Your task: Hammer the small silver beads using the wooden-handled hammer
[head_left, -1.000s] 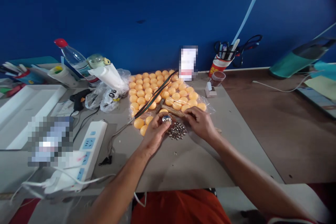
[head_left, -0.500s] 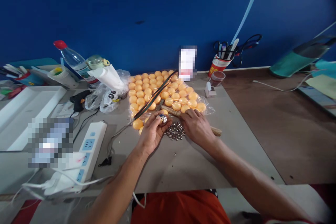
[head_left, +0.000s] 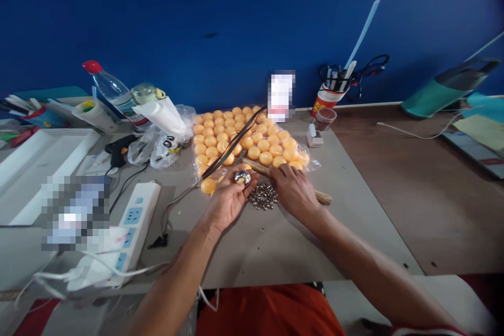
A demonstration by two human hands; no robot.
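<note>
My left hand (head_left: 227,197) is closed round a small ball (head_left: 242,177) whose upper side is covered with shiny silvery pieces, with some yellow showing. My right hand (head_left: 293,186) rests to the right, its fingers bent down over a wooden stick (head_left: 256,167); whether the fingertips pinch anything is hidden. A heap of small shiny dark-silver beads (head_left: 263,197) lies on the table between my hands. Just beyond them, rows of orange balls (head_left: 230,131) lie in clear plastic wrap, crossed by a dark strap (head_left: 236,140).
At the left are a power strip (head_left: 136,220), a white tray (head_left: 47,168), a black glue gun (head_left: 120,151) and a red-capped bottle (head_left: 114,89). A red cup of tools (head_left: 327,98) and a small white box (head_left: 314,136) stand at the back right.
The ball in my left hand has turned, showing more of its silvery side and some yellow. My right hand has stayed nearly in place. The view has shifted slightly.
</note>
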